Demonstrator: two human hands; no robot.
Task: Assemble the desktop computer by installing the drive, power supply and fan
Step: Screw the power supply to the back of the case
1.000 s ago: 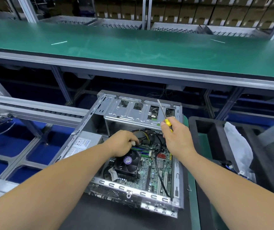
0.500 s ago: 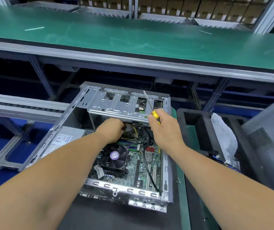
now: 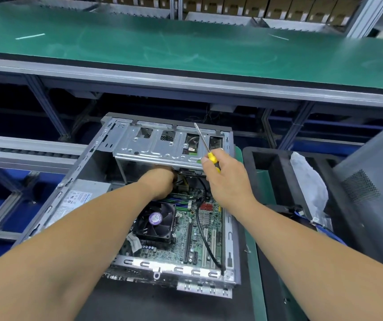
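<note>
An open desktop case [image 3: 77, 172] lies on its side in front of me. Its metal drive cage [image 3: 162, 147] spans the far end, and the power supply [image 3: 81, 195] sits along the left wall. The black CPU fan [image 3: 155, 221] is mounted on the green motherboard [image 3: 206, 230]. My left hand [image 3: 160, 184] reaches under the drive cage among the cables, its fingers hidden. My right hand [image 3: 225, 177] grips a yellow-handled screwdriver [image 3: 205, 147], the shaft pointing up and away over the cage.
A black foam tray [image 3: 269, 172] with a white plastic bag [image 3: 311, 184] stands to the right, and a grey case panel [image 3: 375, 186] leans beside it. A green conveyor belt [image 3: 186, 47] runs across behind. A roller rail [image 3: 23, 151] lies at left.
My left hand has pushed further in under the drive cage. My right hand with the screwdriver has stayed by the cage's right end while my view shifted closer.
</note>
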